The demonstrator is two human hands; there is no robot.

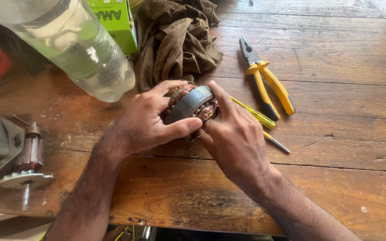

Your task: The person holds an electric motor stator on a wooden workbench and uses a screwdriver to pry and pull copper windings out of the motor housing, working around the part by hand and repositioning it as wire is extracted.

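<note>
Worn wooden workbench [336, 147], planks scratched and stained, lit by strong daylight. At the back lies a crumpled brown rag [175, 40], with a green box [115, 22] just beside it and a clear plastic bottle [68, 42] lying tilted at the left. Yellow-handled pliers [266, 80] and a yellow screwdriver [260, 122] rest to the right of the hands. A motor rotor [28, 160] lies at the left edge.

The motor stator [190, 105] sits between both hands, raised just over the bench near the rag. Left hand [146, 122] wraps it from the left, thumb pressed along the lower rim. Right hand [233, 138] closes on its right side, forefinger laid over the top. Stator: grey metal ring, copper windings bulging from both ends.
</note>
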